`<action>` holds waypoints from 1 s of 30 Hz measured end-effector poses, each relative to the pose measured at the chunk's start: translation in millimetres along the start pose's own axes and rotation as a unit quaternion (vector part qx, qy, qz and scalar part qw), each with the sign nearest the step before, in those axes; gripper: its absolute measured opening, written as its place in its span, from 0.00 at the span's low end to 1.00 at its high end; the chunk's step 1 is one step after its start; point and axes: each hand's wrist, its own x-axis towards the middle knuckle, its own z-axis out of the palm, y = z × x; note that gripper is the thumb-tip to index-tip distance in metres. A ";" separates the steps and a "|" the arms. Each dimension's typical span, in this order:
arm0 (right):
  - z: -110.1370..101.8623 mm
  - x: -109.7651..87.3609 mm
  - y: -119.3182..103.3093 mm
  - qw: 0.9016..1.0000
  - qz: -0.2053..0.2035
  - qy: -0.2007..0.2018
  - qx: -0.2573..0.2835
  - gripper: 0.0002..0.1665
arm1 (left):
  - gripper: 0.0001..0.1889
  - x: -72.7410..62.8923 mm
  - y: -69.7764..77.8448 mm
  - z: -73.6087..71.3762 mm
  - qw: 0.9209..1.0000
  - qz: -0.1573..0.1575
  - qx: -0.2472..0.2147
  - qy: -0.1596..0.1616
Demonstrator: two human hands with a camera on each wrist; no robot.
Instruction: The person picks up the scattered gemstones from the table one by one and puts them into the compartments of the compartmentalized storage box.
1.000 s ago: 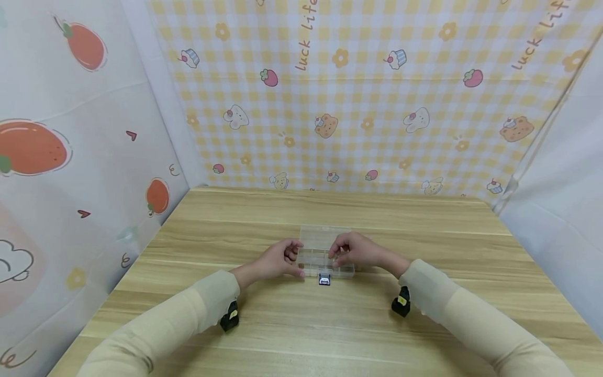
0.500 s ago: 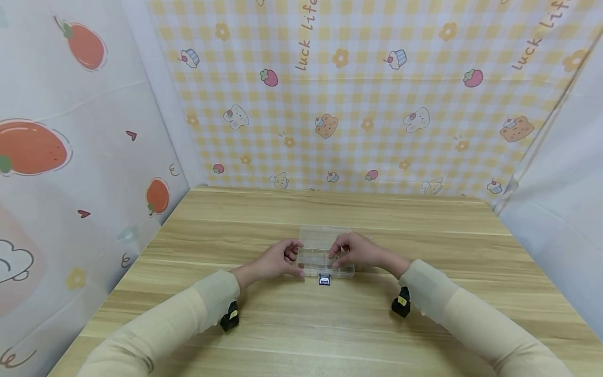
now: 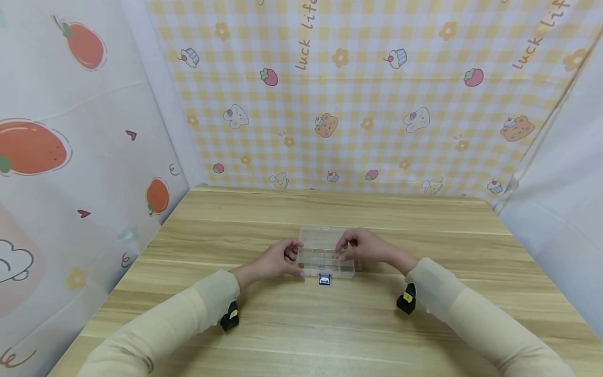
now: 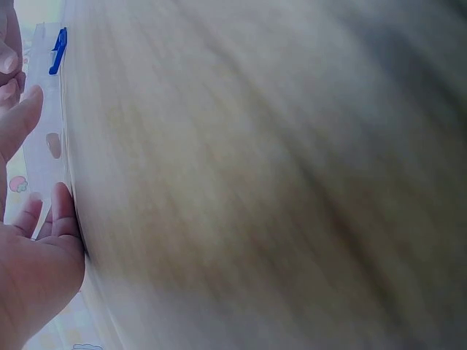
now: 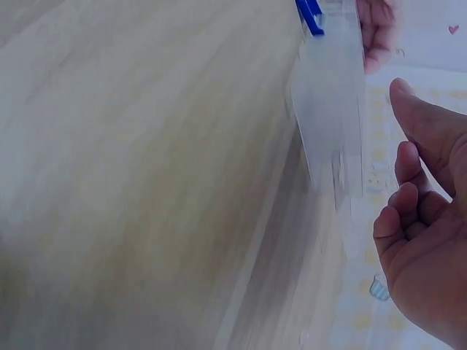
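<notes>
A clear plastic compartment box (image 3: 317, 259) lies on the table, its see-through lid (image 3: 320, 236) laid back on the far side. A blue latch (image 3: 324, 279) hangs at its front edge. My left hand (image 3: 278, 259) holds the box's left end, thumb at the front corner and fingers toward the back. Over the right-hand compartments is my right hand (image 3: 365, 246), thumb and fingers bent with a gap between the tips. Nothing shows in that gap; in the right wrist view its thumb (image 5: 408, 106) stands apart from the box. Through the plastic a brownish patch (image 4: 53, 146) shows, unclear what.
The wood-grain table (image 3: 301, 330) stretches around the box on all sides. Behind it hangs a yellow checked cloth (image 3: 348, 89), with a white printed cloth (image 3: 103, 146) on the left. Black wrist cameras (image 3: 406, 299) sit under both sleeves.
My right hand has moved a little to the right and back across the box, uncovering middle compartments. The left hand and the box stay where they were.
</notes>
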 end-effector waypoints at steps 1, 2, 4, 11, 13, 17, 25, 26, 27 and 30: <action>-1.7 -0.7 0.9 1.000 0.003 0.003 0.000 0.08 | 0.38 0.0 -0.1 0.0 1.000 0.000 0.000 0.000; -3.5 -1.4 1.8 1.000 0.006 0.007 0.001 0.08 | 0.38 0.0 -0.2 0.0 1.000 0.001 0.001 0.000; -7.3 -2.7 4.7 1.000 0.006 0.014 0.005 0.08 | 0.38 0.1 -0.6 0.1 1.000 0.002 0.001 0.000; -19.0 -4.6 15.7 0.998 0.007 0.055 -0.001 0.07 | 0.38 0.0 -1.2 -0.1 1.000 0.004 -0.001 -0.001; -21.8 -4.8 18.0 0.998 0.016 0.060 0.000 0.08 | 0.38 0.0 -1.2 -0.1 1.000 0.004 0.001 -0.001; -27.0 -4.7 23.9 0.997 0.031 0.067 0.008 0.10 | 0.38 -0.2 -1.2 0.0 1.000 0.003 0.003 -0.001; -37.1 -5.2 34.4 0.995 0.054 0.082 0.010 0.11 | 0.38 -0.2 -2.1 -0.4 1.000 0.003 0.005 -0.002; -38.7 -5.6 35.7 0.995 0.056 0.085 0.011 0.12 | 0.38 -0.2 -2.3 -0.5 1.000 0.002 0.005 -0.001; -40.3 -5.9 37.8 0.995 0.056 0.087 0.012 0.12 | 0.38 -0.1 -2.4 -0.5 1.000 0.002 0.005 -0.001; -44.7 -7.1 43.2 0.994 0.062 0.093 0.015 0.13 | 0.38 0.6 -2.8 -0.3 1.000 0.001 0.003 -0.001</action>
